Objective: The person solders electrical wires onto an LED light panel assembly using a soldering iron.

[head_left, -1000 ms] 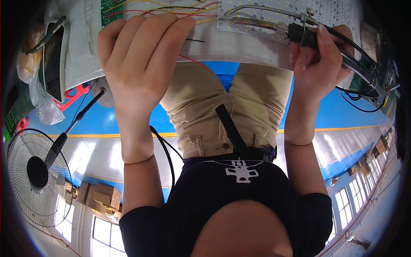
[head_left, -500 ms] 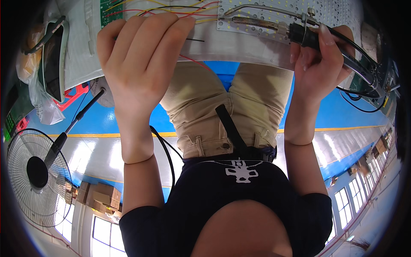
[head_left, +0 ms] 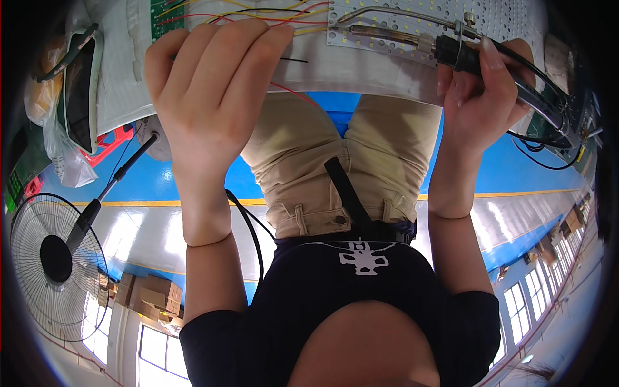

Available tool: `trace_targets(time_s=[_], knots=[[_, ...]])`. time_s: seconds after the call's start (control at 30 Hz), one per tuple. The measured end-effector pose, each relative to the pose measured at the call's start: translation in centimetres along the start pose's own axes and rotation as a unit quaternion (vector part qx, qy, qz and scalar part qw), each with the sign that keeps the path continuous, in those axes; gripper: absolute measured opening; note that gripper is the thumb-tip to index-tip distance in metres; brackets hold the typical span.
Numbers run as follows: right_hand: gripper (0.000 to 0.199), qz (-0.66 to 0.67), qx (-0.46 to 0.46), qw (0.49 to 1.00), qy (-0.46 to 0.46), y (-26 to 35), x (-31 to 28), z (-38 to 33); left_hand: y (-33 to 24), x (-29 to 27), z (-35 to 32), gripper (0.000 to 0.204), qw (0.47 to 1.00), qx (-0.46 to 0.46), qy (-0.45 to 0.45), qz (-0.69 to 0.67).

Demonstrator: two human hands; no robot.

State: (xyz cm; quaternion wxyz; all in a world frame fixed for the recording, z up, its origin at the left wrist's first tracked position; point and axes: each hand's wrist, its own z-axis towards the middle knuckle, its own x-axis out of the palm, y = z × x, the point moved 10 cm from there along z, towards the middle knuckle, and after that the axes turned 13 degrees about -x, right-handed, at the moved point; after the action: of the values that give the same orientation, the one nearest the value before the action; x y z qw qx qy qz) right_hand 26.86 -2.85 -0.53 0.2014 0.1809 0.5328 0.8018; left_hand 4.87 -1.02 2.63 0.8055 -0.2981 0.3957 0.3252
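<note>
Iron (head_left: 456, 54) gripped in right hand (head_left: 480, 97), left hand (head_left: 216, 90) curled at yellow wire (head_left: 311, 30), can't tell if pinching; best to steady wire and iron at board (head_left: 380, 47) edge.

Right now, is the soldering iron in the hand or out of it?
In: the right hand holds the soldering iron by its black handle, and the metal tip points left.

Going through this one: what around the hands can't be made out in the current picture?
Left hand, head view: fingertips, and anything in their grip, hidden behind its own knuckles.
Soldering iron, head view: tip too small to tell whether it touches the yellow wire.
Green board, head view: far part cut off by the upper edge.
White board, head view: likewise cut off there.
</note>
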Motion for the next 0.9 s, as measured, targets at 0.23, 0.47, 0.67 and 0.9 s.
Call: trace_targets(time_s=[0.23, 0.47, 0.67, 0.9], knots=[[0.022, 0.009, -0.002, 1.000, 0.001, -0.01, -0.13, -0.06, -0.02, -0.06, -0.05, 0.028, 1.000, 0.006, -0.009, -0.009], [0.022, 0.001, 0.012, 1.000, -0.008, 0.12, 0.10, -0.10, -0.08, -0.04, 0.01, 0.028, 1.000, 0.005, 0.000, 0.001], [0.022, 0.010, 0.006, 1.000, 0.006, 0.04, 0.11, -0.01, -0.10, 0.02, 0.07, 0.028, 1.000, 0.000, 0.009, 0.008], [0.022, 0.008, -0.001, 1.000, 0.001, -0.09, -0.20, 0.00, -0.03, 0.00, 0.01, 0.028, 1.000, 0.000, 0.005, 0.004]])
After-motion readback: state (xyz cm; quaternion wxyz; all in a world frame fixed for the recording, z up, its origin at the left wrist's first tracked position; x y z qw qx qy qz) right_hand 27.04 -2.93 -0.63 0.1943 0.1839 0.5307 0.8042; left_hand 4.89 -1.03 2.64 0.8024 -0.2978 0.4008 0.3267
